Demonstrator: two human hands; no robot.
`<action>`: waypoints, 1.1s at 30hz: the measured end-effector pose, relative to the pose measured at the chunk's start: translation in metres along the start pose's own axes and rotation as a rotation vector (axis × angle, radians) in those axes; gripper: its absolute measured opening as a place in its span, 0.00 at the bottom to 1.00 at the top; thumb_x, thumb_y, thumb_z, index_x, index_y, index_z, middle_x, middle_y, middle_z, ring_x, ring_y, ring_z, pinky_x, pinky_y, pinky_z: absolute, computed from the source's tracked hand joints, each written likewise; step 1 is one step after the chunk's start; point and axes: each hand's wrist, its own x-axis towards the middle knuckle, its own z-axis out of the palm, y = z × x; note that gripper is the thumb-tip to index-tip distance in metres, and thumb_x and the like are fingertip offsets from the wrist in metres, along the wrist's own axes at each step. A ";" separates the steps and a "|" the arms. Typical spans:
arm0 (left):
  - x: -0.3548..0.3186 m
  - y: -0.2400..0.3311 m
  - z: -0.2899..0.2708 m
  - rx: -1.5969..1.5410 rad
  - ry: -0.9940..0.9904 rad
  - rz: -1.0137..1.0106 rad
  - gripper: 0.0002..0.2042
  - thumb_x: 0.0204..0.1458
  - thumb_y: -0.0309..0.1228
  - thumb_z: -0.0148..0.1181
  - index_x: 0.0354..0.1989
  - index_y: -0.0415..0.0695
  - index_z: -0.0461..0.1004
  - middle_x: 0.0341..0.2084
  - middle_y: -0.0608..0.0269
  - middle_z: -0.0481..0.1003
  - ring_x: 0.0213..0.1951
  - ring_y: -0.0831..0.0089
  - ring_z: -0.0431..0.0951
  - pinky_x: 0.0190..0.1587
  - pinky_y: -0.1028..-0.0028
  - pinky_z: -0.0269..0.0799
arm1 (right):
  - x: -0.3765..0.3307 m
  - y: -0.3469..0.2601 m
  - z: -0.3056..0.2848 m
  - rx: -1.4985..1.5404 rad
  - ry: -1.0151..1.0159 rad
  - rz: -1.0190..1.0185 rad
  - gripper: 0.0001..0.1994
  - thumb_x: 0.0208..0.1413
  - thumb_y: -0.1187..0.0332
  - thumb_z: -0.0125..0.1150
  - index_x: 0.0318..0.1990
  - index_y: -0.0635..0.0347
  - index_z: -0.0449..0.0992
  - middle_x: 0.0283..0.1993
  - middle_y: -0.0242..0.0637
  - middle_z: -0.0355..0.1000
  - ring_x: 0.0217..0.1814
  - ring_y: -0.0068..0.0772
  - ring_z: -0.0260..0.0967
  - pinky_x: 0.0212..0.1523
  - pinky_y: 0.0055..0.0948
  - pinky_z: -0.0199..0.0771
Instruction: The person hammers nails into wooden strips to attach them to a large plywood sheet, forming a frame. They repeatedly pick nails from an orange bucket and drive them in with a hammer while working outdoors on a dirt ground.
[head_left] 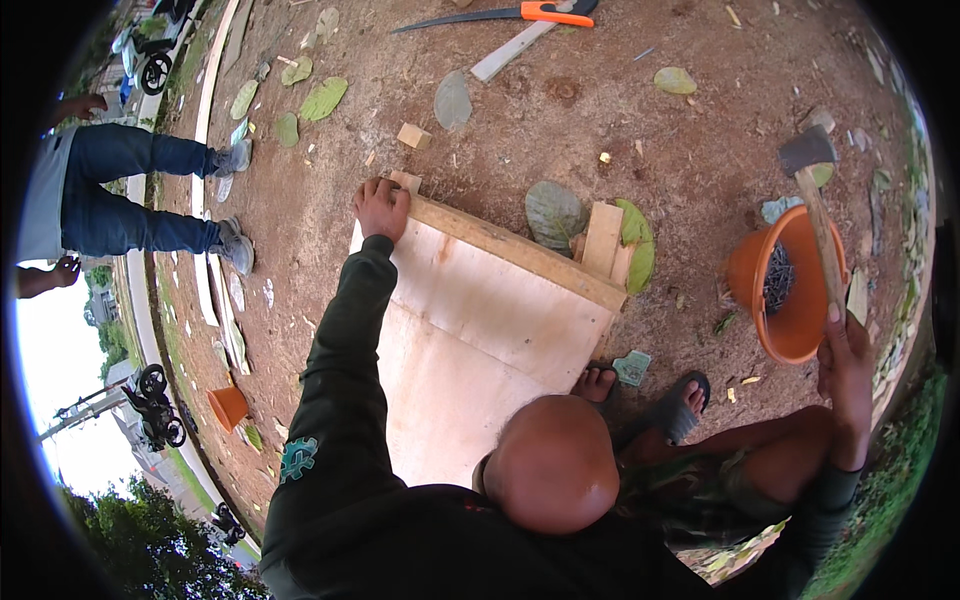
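Note:
My left hand (381,209) is closed over the far left corner of a pale wooden panel (480,300), fingers curled at its edge beside a small wood block (405,181). A thick wooden batten (515,252) runs along the panel's far edge. Out to the right, my right hand (845,352) grips the end of a hammer's wooden handle (822,225). The hammer's dark, blocky head (806,152) points away from me, beyond an orange bucket (790,335) of nails (778,279). The handle passes over the bucket's rim.
A wood offcut (602,240) stands against the batten's right end. Farther off lie an orange-handled saw (555,12), a wood strip (515,50) and a small block (414,136). Another person (130,190) stands at left, near long boards (205,170) and a second orange bucket (229,408).

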 end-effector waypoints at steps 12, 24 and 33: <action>0.000 0.061 0.015 0.094 -0.284 -0.130 0.17 0.56 0.49 0.54 0.41 0.53 0.85 0.48 0.67 0.80 0.65 0.62 0.64 0.66 0.31 0.32 | 0.018 0.075 -0.119 -0.599 0.106 -0.193 0.19 0.63 0.58 0.59 0.26 0.65 0.72 0.15 0.27 0.57 0.17 0.18 0.53 0.20 0.29 0.51; 0.011 -0.001 0.011 0.043 0.083 -0.299 0.29 0.59 0.54 0.48 0.65 0.54 0.66 0.62 0.57 0.70 0.65 0.57 0.65 0.67 0.41 0.46 | 0.038 0.004 -0.014 0.096 -0.030 -0.087 0.19 0.71 0.49 0.45 0.45 0.55 0.71 0.22 0.23 0.58 0.14 0.12 0.51 0.13 0.18 0.50; 0.012 0.003 0.000 -0.042 -0.050 -0.463 0.24 0.57 0.50 0.49 0.57 0.50 0.72 0.52 0.56 0.75 0.56 0.53 0.73 0.58 0.48 0.63 | 0.098 -0.078 0.275 -0.014 -0.652 0.064 0.20 0.70 0.48 0.47 0.39 0.58 0.68 0.22 0.25 0.58 0.16 0.17 0.49 0.15 0.23 0.52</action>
